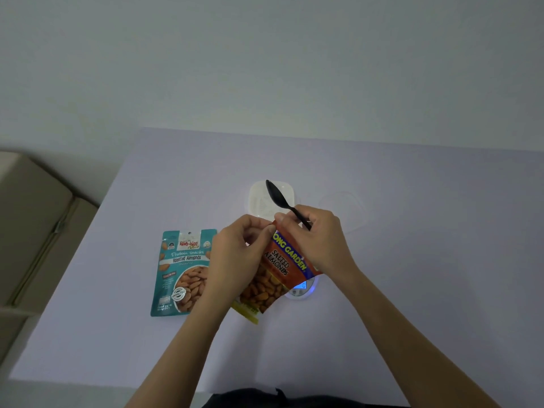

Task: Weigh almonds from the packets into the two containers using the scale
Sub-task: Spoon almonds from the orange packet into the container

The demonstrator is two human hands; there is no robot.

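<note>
Forearms come in low from the near edge, both reaching to one spot over the table (412,290). My left hand (235,251) pinches the top edge of the red packet (279,269), fingers curled round it. My right hand (312,240) pinches the same edge just beside the left fingertips, and has the black spoon (278,195) clamped in the same fingers, with its bowl sticking up and away from me.

The red packet hangs tilted below both hands, its bottom end toward me. I cannot tell if the top is torn open yet. The scale (303,287) sits under the right wrist, mostly hidden by the packet. Its display is lit but I can't read it. The teal packet (182,272) lies flat, outside the left hand and untouched.

The white container (259,195) is just beyond the fingertips, behind the spoon bowl. A clear container (344,210) sits beyond the right knuckles. It is faint, and neither one looks to be on the scale.

My read of the step is that I'm opening the red packet, so the task is at an early stage. To do it well, keep the two pinches close together and pull apart in a short tear so the nuts don't burst out. The spoon makes the right grip awkward, so don't let it swing into the white container. Keep the packet upright while tearing.
</note>
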